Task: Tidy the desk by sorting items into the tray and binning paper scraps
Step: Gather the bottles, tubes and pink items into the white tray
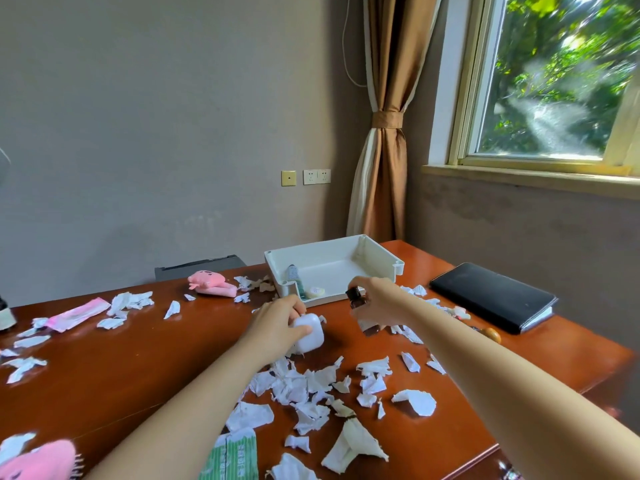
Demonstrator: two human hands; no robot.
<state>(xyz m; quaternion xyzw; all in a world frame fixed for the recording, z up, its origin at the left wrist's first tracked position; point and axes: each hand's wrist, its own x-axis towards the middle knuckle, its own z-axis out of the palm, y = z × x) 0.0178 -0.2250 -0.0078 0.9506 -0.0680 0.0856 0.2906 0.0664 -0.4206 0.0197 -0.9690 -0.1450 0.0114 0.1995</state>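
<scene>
**Q:** What have your hands got hold of?

**Me:** My left hand [277, 323] is wrapped round a white case [310, 336] with rounded corners. The fingers curl over its top and the thumb lies across its front. It sits at the middle of the tabletop [138, 358], and I cannot tell whether it rests on the wood or is just clear of it. My right hand [381, 303] pinches a small dark bottle [356, 296] in curled fingers, tilted and held up off the wood.

**Q:** Where is the bottle, relative to the tray?

**Me:** Just at the open near side of the tray [311, 256], which stands at the far edge of the tabletop. Inside the tray, by its left wall, a tube [292, 273] leans, with a pale round disc [316, 291] just beside it.

**Q:** And the paper?

**Me:** Torn white paper scraps [311, 382] lie thickest between my forearms and run toward the near edge. More are strewn to the left edge and round the tray.

**Q:** Anything else?

**Me:** A pink plush toy [211, 282] lies near the far edge, left of the tray. A pink packet [79, 313] is toward the left edge, and a green-and-white packet [232, 455] is at the near edge under my left forearm. A black notebook [491, 296] lies closed by the right edge.
</scene>
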